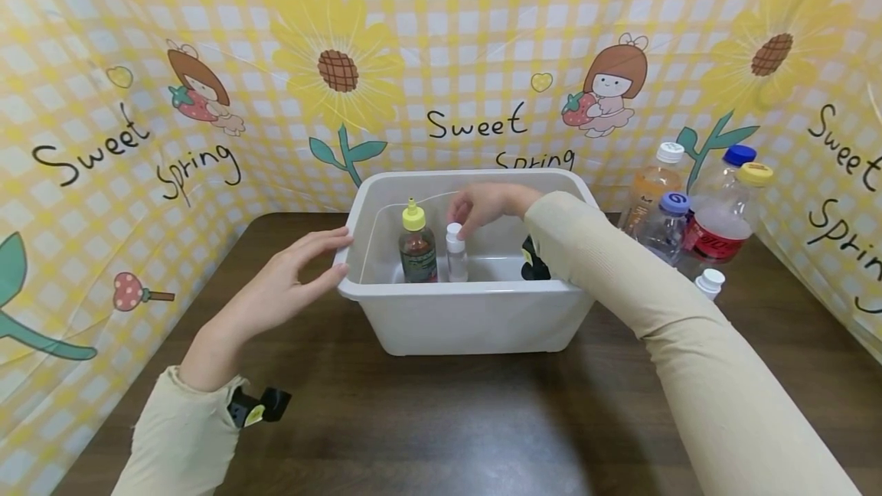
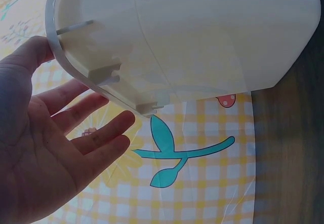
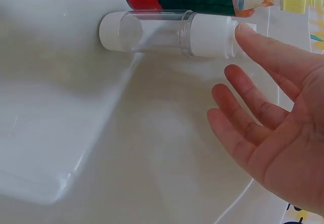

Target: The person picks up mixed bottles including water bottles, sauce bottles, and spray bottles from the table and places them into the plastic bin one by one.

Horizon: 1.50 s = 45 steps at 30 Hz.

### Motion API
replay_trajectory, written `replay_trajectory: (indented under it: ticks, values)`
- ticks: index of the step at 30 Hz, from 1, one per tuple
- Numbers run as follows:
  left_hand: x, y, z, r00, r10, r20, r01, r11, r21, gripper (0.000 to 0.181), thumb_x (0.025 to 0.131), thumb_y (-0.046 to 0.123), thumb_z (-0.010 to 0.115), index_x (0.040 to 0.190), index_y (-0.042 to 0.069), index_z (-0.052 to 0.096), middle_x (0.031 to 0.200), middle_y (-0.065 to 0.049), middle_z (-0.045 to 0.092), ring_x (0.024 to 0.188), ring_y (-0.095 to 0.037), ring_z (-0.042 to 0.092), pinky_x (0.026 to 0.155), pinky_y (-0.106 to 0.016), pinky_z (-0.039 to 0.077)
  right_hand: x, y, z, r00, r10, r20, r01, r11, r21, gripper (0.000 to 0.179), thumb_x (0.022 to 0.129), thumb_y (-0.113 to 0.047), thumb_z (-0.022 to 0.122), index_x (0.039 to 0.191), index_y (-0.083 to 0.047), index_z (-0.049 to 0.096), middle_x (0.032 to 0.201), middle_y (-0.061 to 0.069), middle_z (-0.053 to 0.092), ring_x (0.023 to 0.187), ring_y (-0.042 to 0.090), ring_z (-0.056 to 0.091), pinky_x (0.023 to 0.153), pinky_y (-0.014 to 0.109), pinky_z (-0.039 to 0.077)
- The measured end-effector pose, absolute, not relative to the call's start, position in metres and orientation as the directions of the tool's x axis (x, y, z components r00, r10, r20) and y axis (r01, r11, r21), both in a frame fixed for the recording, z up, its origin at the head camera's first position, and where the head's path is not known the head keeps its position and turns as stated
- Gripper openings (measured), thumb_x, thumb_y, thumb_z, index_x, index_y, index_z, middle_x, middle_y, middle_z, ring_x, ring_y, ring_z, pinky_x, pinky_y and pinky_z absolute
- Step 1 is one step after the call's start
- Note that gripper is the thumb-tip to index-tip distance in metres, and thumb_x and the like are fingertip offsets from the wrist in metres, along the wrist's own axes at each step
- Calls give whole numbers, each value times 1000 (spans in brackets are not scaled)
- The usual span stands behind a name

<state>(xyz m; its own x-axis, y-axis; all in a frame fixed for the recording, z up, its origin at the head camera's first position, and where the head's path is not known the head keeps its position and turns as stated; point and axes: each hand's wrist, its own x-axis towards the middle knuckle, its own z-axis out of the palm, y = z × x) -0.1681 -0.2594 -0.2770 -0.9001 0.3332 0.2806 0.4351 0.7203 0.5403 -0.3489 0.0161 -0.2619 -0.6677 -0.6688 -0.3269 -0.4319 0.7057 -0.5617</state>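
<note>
My left hand [image 1: 292,274] touches the left rim of a pale grey plastic tub [image 1: 475,320], its fingers spread at the edge. Inside the tub, my right hand [image 1: 485,203] pinches the white cap of a small clear bottle [image 1: 457,265] that stands upright. In the right wrist view the thumb [image 3: 248,34] lies on that cap; the index fingertip is hidden, and the other fingers extend away from the bottle. Just left of it stands a dark-labelled squeeze bottle [image 1: 417,255] with a yellow nozzle cap.
Several bottles stand right of the tub: one with orange liquid [image 1: 651,186], a blue-capped clear one [image 1: 664,232], a red-labelled one [image 1: 713,236] and a white-capped one [image 1: 710,282]. A checked cloth [image 1: 441,37] rises behind the dark wooden table [image 1: 386,427].
</note>
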Motion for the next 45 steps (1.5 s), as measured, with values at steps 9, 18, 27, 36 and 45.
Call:
replay_trajectory:
  ticks: [9,18,27,36,45]
  values:
    - [-168,-258,-277,-902,330,277,431,719,545,42,94,23,57,132,7,51,144,-12,42,134,-33,37,106,-56,31,-350,18,-262,-666,-665,-338,-428,712,-557,29,82,-14,70,110,-10,61,124,9,59,117,23,53,100,39,43]
    - [-168,-258,-279,-900,333,280,435,715,547,42,93,23,57,132,8,51,144,-12,42,134,-33,37,106,-56,31,-348,27,-240,-698,-673,-243,-430,666,-610,40,88,-24,64,126,-13,55,129,6,56,117,20,53,99,38,44]
    - [-167,-258,-278,-902,330,277,430,721,543,42,93,24,57,132,9,52,144,-11,42,134,-33,37,105,-56,31,-331,39,-207,-676,-731,-95,-467,525,-712,37,89,-19,63,124,-9,55,128,13,55,118,21,53,102,39,43]
    - [-167,-259,-276,-898,339,281,440,710,549,42,93,22,57,132,7,51,145,-12,42,134,-33,37,105,-57,31,-310,56,-182,-676,-737,23,-523,457,-719,33,89,-17,62,121,-9,58,123,8,60,116,21,56,99,37,44]
    - [-168,-259,-276,-900,337,278,436,715,546,43,93,23,58,132,8,51,145,-12,42,134,-33,37,104,-57,32,-292,95,-173,-764,-644,21,-470,534,-702,32,92,-27,58,122,-14,58,127,4,58,114,17,55,100,40,42]
